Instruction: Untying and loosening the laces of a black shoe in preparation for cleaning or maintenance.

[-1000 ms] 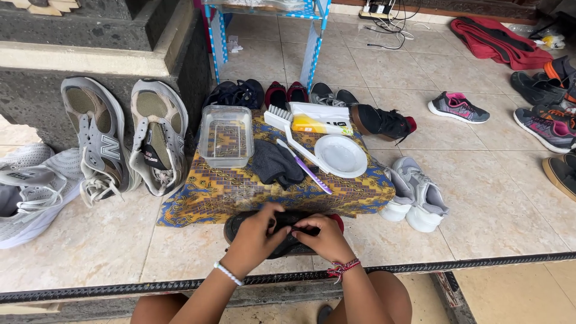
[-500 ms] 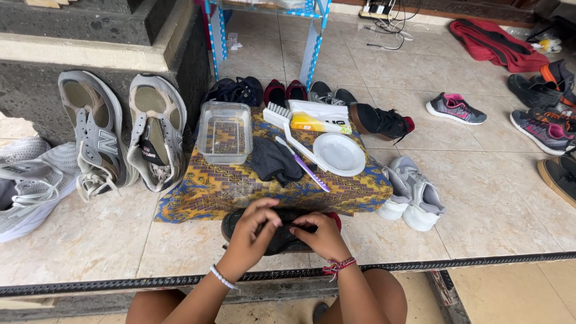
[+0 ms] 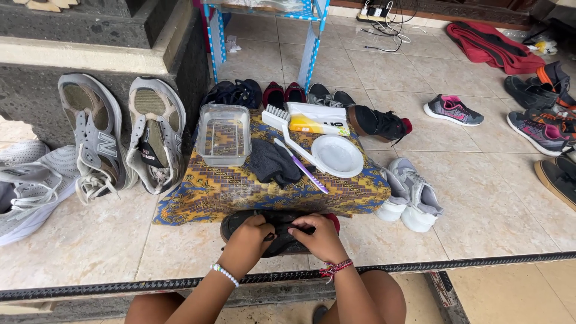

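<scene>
Fingers [image 3: 259, 223] of the left hand [image 3: 249, 240] curl down over the near edge of a dark shoe [image 3: 282, 231], closed on its upper near the opening; those of the right hand [image 3: 321, 237] are bent the same way, pinching at the middle of the upper, apparently at the laces or tongue, though the hands hide exactly what is pinched. That shoe lies on the tiled floor [image 3: 84, 246] just in front of the patterned cloth [image 3: 204, 192], its red-trimmed end poking out past the right hand.

From the left: 2 pale grey sneakers [image 3: 24, 180] lie flat, then 2 grey trainers [image 3: 120, 138] lean upright against the stone wall [image 3: 36, 90]. On the cloth stand a clear plastic tub [image 3: 224, 135], a dark rag [image 3: 273, 162], a white scrubbing brush [image 3: 285, 129], a purple toothbrush [image 3: 315, 177], a white and yellow packet [image 3: 315, 118] and a white plate [image 3: 337, 156]. A pair of light grey sneakers [image 3: 411, 195] sits just beside the cloth's right edge, and more shoes are scattered well apart to the right.

Judging by its look, the dark shoe is light, soft in the upper and stiffer at the sole. It should not slip. Gripping the sole edge or heel would steady it best, leaving the upper free to flex.
</scene>
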